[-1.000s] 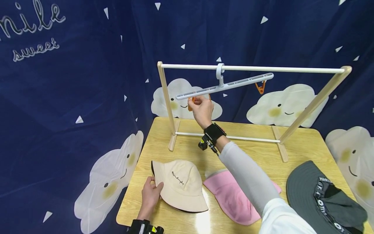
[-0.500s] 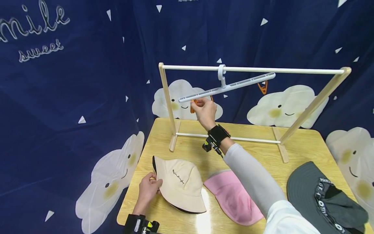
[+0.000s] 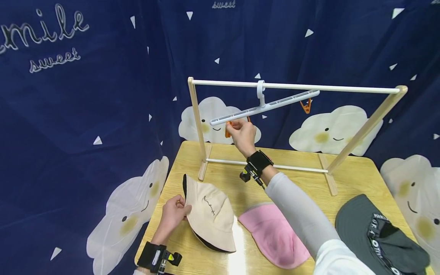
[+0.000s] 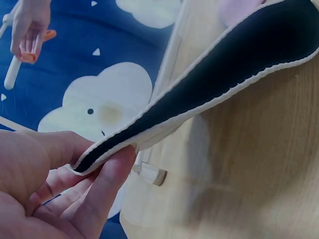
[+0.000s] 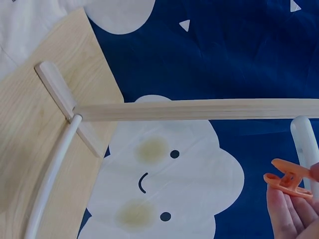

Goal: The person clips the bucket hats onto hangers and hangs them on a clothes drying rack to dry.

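Observation:
My left hand (image 3: 172, 215) pinches the brim edge of a cream bucket hat (image 3: 214, 210) with dark lining and small script on its crown. In the left wrist view the thumb and fingers squeeze the brim (image 4: 117, 137) together, and the hat's dark opening faces the camera. My right hand (image 3: 245, 138) pinches an orange clip (image 5: 294, 170) below the left end of a white hanger (image 3: 283, 102). That hanger hangs at a slant from the rack's top bar. A second orange clip (image 3: 306, 107) dangles near its right end. Behind my right hand a sliver of orange shows.
A rack (image 3: 197, 126) with wooden legs and white bars stands at the back of the wooden table (image 3: 178, 256). A pink hat (image 3: 275, 236) lies under my right forearm, a dark grey hat (image 3: 357, 225) at the right. A blue curtain (image 3: 120, 95) hangs behind.
My left hand has raised the cream hat's left brim, so the hat tilts more steeply. The right hand keeps hold of the clip. The head view has shifted slightly.

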Motion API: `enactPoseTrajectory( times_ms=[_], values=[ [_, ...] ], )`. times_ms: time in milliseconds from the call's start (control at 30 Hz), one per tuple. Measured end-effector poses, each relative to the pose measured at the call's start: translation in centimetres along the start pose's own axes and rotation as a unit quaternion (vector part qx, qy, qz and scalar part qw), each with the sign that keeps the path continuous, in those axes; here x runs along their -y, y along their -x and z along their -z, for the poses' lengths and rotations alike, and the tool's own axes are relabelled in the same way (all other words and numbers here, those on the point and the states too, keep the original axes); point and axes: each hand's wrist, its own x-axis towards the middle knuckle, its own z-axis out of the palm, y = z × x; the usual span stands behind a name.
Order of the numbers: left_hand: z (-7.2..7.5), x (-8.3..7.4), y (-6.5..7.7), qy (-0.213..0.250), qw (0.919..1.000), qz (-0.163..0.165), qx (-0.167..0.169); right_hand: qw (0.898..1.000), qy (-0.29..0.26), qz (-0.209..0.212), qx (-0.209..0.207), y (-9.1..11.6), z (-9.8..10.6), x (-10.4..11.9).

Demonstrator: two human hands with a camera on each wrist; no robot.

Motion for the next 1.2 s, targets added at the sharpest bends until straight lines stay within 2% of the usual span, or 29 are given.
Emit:
enactPoseTrajectory(
  times_ms=[100,267,467,600,767,1000,1200],
  values=[
    [0.1,-0.7,-0.2,-0.002,1.0,-0.003,-0.001,1.0,0.002,-0.002,0.006,-0.1,0.2,0.0],
    [0.3,-1.9,-0.3,-0.016,0.9994,-0.028,-0.013,1.0,0.003,0.005,0.008,0.0,0.4,0.0],
    [0.4,-2.9,-0.2,-0.052,0.997,-0.052,-0.023,1.0,0.007,0.009,0.003,0.2,0.7,-0.2],
    [0.4,-3.3,-0.3,-0.087,0.9924,-0.081,-0.031,1.0,0.006,0.006,-0.002,0.2,0.8,-0.2],
    [0.5,-3.9,-0.3,-0.109,0.9858,-0.12,-0.043,1.0,0.003,-0.001,-0.006,0.2,1.0,-0.3],
    [0.5,-4.7,-0.3,-0.135,0.9702,-0.187,-0.074,1.0,0.003,-0.015,-0.007,0.3,1.1,-0.6],
    [0.0,-5.1,-0.5,-0.163,0.9495,-0.248,-0.102,1.0,-0.006,-0.014,-0.007,0.1,1.3,-0.5]
  ],
)
